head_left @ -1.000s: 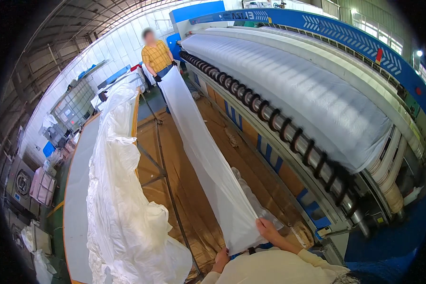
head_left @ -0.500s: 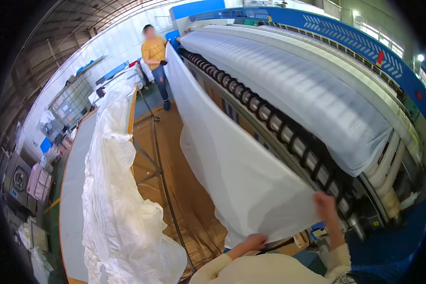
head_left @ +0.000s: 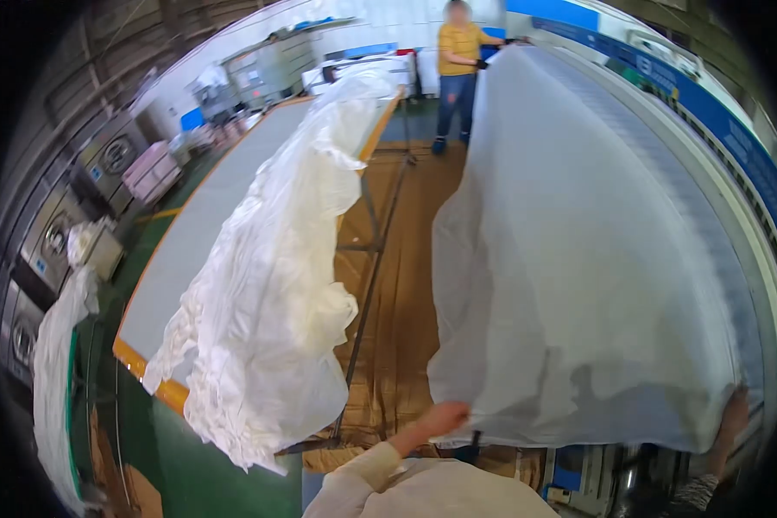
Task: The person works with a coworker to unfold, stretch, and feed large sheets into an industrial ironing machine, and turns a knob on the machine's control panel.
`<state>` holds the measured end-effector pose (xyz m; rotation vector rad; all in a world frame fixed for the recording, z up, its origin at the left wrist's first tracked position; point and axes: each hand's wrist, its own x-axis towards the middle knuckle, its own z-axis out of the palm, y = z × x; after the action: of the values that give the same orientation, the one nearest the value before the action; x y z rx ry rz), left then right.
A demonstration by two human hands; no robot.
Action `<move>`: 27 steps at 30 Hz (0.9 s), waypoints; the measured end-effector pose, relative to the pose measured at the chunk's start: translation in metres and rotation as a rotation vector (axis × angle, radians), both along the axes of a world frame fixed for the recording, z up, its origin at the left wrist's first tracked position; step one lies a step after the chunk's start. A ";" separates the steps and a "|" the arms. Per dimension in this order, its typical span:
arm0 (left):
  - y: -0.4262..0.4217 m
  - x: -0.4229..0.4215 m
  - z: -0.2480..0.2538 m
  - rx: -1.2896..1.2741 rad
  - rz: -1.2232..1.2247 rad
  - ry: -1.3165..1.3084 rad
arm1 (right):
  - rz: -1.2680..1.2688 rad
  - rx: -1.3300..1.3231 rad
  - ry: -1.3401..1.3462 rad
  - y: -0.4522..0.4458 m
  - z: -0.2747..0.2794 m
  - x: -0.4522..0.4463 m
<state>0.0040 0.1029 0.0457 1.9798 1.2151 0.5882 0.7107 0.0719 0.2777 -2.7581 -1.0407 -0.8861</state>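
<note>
It's bright in here along the far wall [head_left: 397, 31], but the roof [head_left: 129, 34] on the far left sinks into brown gloom. The heaped cloth [head_left: 268, 250] on the left catches the light, glowing faintly yellow in its folds, while soft grey shadows pool across the near end of the spread sheet [head_left: 570, 259]. Blur smears the right hand [head_left: 734, 414] and the lettering on the blue beam [head_left: 716, 116], which bows into a curve. Far off, the person in yellow [head_left: 462, 52] looks soft. Every corner falls to black.
</note>
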 end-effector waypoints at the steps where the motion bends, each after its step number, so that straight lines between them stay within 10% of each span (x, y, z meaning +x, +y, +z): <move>1: -0.001 -0.031 0.001 0.046 0.154 0.009 | 0.040 0.000 -0.007 0.009 0.000 0.015; 5: -0.042 -0.143 0.017 0.119 1.008 -0.077 | 0.168 0.093 0.097 0.034 -0.008 0.035; 6: -0.042 -0.195 -0.039 0.167 1.009 -0.480 | 0.203 0.108 -0.034 0.046 -0.003 0.033; 10: -0.074 -0.255 0.062 0.685 1.519 0.196 | 0.315 0.166 -0.542 0.061 0.010 -0.010; 12: -0.081 -0.291 0.084 0.973 1.580 0.581 | 0.590 0.249 -0.116 0.060 0.019 -0.127; 16: -0.088 -0.340 0.084 0.769 1.756 0.806 | 1.046 0.427 0.340 0.078 -0.079 -0.200; 18: -0.096 -0.367 0.048 0.214 1.603 0.654 | 1.242 0.649 0.693 0.080 -0.130 -0.269; 23: -0.101 -0.348 0.075 0.281 1.448 0.499 | 1.324 0.217 0.680 0.057 -0.160 -0.378; 27: -0.084 -0.268 0.152 0.550 1.336 -0.565 | 1.203 0.054 1.254 0.047 -0.143 -0.463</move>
<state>-0.2639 0.0193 0.1975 0.9022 1.9825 2.1187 0.2477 0.1189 0.1342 -1.4226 -1.7041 0.8078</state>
